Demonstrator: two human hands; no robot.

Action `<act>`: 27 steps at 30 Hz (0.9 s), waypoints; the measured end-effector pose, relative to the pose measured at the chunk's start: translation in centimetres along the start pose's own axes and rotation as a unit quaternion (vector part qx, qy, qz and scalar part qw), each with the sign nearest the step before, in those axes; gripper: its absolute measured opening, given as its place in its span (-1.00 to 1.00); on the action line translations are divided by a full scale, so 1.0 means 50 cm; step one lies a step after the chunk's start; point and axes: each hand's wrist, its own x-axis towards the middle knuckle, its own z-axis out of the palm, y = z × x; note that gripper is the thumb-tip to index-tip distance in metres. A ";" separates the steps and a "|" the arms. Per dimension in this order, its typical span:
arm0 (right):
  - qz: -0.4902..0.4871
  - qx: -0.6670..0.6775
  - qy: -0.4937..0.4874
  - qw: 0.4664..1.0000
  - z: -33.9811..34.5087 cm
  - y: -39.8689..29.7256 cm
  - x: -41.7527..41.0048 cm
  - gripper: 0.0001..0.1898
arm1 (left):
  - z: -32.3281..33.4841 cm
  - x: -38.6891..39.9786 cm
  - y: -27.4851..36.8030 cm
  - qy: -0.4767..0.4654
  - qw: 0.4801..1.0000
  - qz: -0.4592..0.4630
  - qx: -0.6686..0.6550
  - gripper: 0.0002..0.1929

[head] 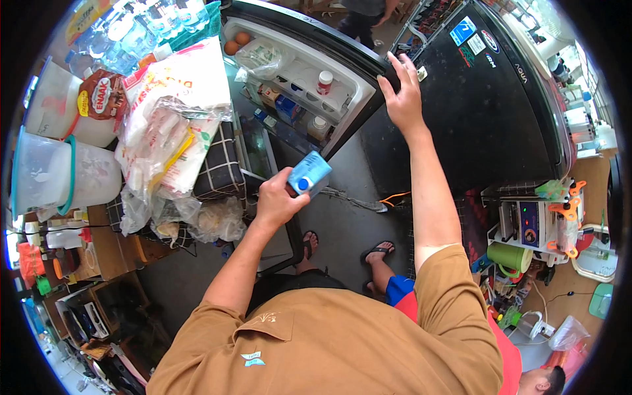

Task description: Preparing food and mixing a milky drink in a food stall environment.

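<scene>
My left hand (277, 201) grips a light-blue carton (311, 173) with a dark-blue screw cap, in front of the open refrigerator. At the free edge of the black refrigerator door (340, 37), my right hand (402, 94) has its thumb on the inner side and its fingers over the edge. The door's white inner shelf (303, 94) carries eggs (237, 43), a plastic-wrapped bundle (260, 57) and a small bottle with a white cap (324, 82). Lower down in the door are small boxes (289, 108) and a white-capped jar (318, 127). The carton hides part of the refrigerator opening.
Plastic bags (173, 98), a snack packet (102, 95) and water bottles (123, 42) crowd the left, beside plastic tubs (94, 173). A second black refrigerator (474, 113) stands right. A cable (350, 198) crosses the floor. Another person (535, 382) is close at my right.
</scene>
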 end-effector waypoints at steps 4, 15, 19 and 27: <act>-0.086 0.116 -0.189 0.971 -0.039 -0.129 -0.130 -0.03 | -0.057 0.016 0.035 -0.019 0.998 0.066 -0.008 -0.49; 0.254 0.346 -0.371 0.824 0.071 -0.114 -0.185 -0.25 | 0.061 0.047 -0.094 0.144 0.889 -0.091 -0.426 -0.71; 0.257 0.343 -0.374 0.822 0.076 -0.117 -0.192 -0.24 | 0.123 0.127 -0.201 0.226 0.928 -0.209 -0.212 -0.66; 0.200 0.279 -0.402 0.849 0.008 -0.174 -0.129 -0.24 | 0.149 0.317 -0.267 0.352 0.916 -0.075 0.179 -0.37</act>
